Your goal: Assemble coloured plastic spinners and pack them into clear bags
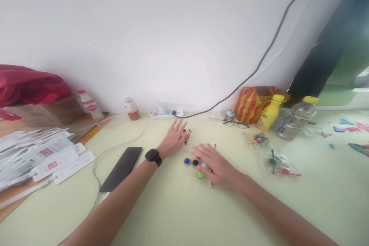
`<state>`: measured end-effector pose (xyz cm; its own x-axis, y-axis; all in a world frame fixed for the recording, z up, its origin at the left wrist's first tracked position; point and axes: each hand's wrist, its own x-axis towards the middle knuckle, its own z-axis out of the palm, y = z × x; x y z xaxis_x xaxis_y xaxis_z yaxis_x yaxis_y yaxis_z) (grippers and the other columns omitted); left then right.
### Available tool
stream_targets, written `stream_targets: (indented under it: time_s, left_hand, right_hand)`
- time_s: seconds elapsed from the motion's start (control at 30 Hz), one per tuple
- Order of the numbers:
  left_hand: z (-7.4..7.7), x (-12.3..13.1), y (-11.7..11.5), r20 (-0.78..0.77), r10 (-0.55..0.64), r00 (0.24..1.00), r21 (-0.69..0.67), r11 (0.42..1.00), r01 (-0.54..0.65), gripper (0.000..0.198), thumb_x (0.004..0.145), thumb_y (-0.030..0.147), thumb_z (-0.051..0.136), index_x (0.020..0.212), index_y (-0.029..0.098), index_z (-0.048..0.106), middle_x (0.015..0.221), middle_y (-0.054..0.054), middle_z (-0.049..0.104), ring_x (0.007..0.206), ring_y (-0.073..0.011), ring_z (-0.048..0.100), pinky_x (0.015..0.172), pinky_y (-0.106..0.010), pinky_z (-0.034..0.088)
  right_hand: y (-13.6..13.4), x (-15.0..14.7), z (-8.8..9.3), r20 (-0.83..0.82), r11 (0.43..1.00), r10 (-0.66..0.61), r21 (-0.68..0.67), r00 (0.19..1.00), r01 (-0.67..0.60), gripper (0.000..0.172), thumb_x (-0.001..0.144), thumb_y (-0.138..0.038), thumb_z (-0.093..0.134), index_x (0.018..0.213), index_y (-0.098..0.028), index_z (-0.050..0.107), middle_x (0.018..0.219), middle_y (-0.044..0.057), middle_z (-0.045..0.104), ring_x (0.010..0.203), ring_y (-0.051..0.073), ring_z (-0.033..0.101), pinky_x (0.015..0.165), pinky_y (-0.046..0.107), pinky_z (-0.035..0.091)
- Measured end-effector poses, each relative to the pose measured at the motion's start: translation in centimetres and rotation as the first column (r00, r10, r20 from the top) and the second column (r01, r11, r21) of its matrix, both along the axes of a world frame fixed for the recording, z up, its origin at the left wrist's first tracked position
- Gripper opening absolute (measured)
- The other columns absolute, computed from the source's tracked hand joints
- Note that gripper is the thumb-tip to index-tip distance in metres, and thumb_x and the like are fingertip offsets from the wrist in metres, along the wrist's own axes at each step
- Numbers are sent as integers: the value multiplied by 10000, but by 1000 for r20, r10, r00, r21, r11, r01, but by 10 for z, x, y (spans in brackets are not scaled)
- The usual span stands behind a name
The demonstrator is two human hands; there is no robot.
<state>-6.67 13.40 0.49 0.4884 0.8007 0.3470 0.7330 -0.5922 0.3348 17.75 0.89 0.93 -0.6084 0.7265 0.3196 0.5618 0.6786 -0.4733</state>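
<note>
The left hand (172, 138) is held open, palm down, with its fingers extended over a small group of coloured pieces (187, 137) on the bench (161, 207); these are partly covered by the fingertips, and whether they are touched cannot be told. A dark watch (153, 157) is worn on the left wrist. The right hand (215, 163) is also held open, with its fingers loosely spread over a second cluster of small parts near the middle of the bench. At the edge of that cluster, a blue wheel (187, 162), a black wheel (195, 162) and a bright green wheel (200, 175) can be seen, and a red arrow-shaped piece (215, 146) is seen just beyond the knuckles. The rest is hidden by the hand, and contact cannot be made out.

To the left, a black phone (121, 169) is laid beside the left forearm, with a pale cable (105, 152) passed around it. Against the wall, a power strip (165, 114) is placed, a bottle of brown drink (132, 109) near it. To the right, two clear packets of coloured parts, a nearer one (281, 164) and a farther one (260, 139), are laid on the bench. Behind them, a pair of glasses (236, 123), a striped bag (248, 105) and a yellow bottle (270, 113) are set.
</note>
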Motion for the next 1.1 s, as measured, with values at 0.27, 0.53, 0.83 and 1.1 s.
stream_targets:
  time_s: [0.27,0.53,0.83,1.1]
  left_hand:
    - [12,17,-98,87,-211,974,-216,950,225,578,1049,544,439,1577,313,395,1663,-66,372,1552,-282,305,1260,-493,319]
    - [0,17,-115,17,-211,977,-192,959,211,549,1022,530,515,1525,312,493,1656,-67,386,1565,-336,265,1257,-568,317]
    - [2,13,-114,50,-256,965,-191,946,261,433,989,502,586,1391,349,637,1628,-43,435,1551,-355,297,1228,-584,361]
    - [8,10,-114,157,-210,965,-180,955,237,517,964,437,633,1460,324,542,1603,-78,455,1503,-319,374,1225,-542,364]
  right_hand:
    - [4,47,-18,170,971,-142,-169,975,171,804,978,-665,515,1650,-312,252,1727,49,199,1598,295,146,1299,552,171]
    - [5,40,-26,120,986,-128,-87,984,139,681,1018,-599,484,1618,-315,334,1701,53,292,1580,257,234,1291,555,192]
    - [4,43,-15,-53,995,-85,-48,995,83,195,1023,-291,519,1055,-251,707,1206,93,714,1237,276,586,1058,496,499]
    - [0,49,-2,-78,988,-92,-135,993,80,151,1005,-291,534,909,-237,637,999,68,706,1025,258,625,917,436,522]
